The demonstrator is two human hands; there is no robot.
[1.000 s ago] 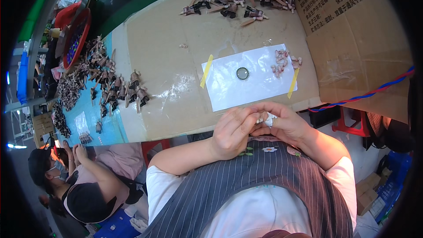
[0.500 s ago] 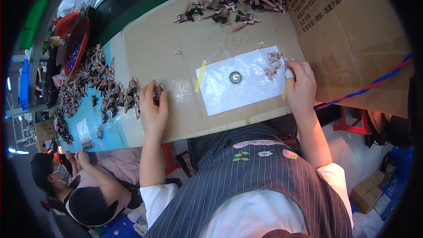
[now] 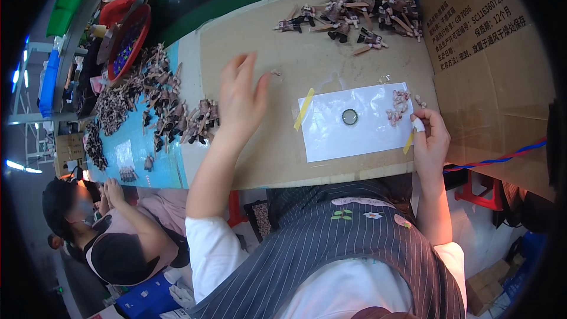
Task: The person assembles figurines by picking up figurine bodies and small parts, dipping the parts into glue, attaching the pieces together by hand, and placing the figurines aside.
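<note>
My left hand (image 3: 243, 97) is lifted over the bare cardboard mat, its fingers apart and nothing visible in them. Beside it lie small doll-like figures in brown and black (image 3: 199, 121). At the right edge of a white sheet (image 3: 331, 142) taped down with yellow strips, my right hand (image 3: 432, 142) is closed, fingertips together; what they hold, if anything, is too small to make out. White tape wraps one of its fingers. Close by on the sheet lie several small pale pink pieces (image 3: 398, 107). A round, crimped cap (image 3: 349, 117) sits mid-sheet.
A heap of similar figures (image 3: 378, 9) lies at the far right, with more spread over the blue surface (image 3: 168, 168) at left. A red basket (image 3: 129, 44) stands far left. A large carton (image 3: 484, 88) walls the right side. A co-worker (image 3: 130, 224) sits at left.
My left hand has left the figures at its side and risen away, up and to the right, its fingers now spread. My right hand stays by the sheet's edge, its fingertips drawn together.
</note>
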